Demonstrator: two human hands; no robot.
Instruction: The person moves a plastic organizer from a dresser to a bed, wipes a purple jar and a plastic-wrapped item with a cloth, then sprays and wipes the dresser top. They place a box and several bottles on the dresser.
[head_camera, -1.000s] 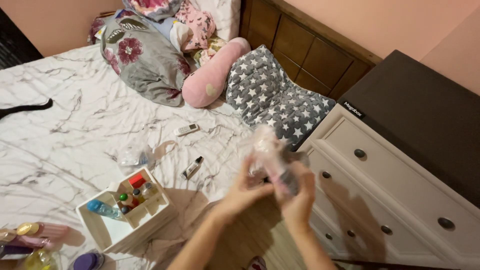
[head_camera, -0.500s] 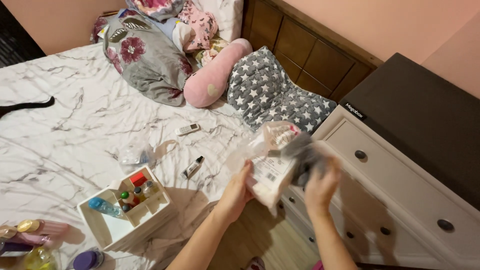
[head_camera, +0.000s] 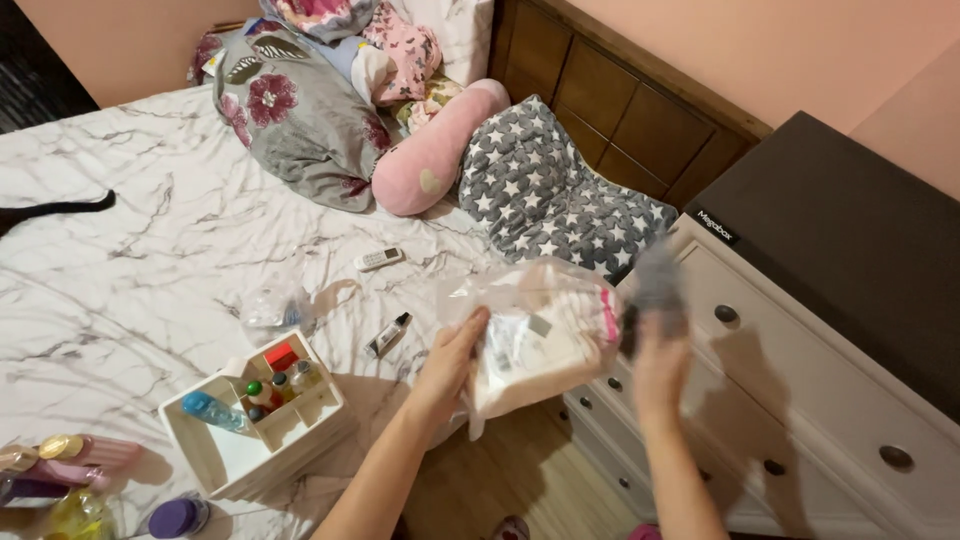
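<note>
Above the gap between bed and white dresser (head_camera: 800, 420), a clear plastic bag (head_camera: 540, 335) of white folded contents is pinched at its edge by the left hand (head_camera: 450, 365). A blurred grey object, possibly cloth, is gripped by the right hand (head_camera: 660, 360); finger positions cannot be told. A firm two-handed hold would serve best.

Peach walls (head_camera: 800, 50), wood headboard (head_camera: 610, 100), white dresser (head_camera: 800, 400) (dark top), wood floor (head_camera: 500, 480).

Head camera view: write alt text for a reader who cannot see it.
A person's left hand holds a crinkled clear plastic bag of white contents above the edge of a marble-patterned bed, while the right hand lifts a blurred grey object. A white compartmented organiser box of small bottles sits on the bed beside a white chest of drawers.
</note>
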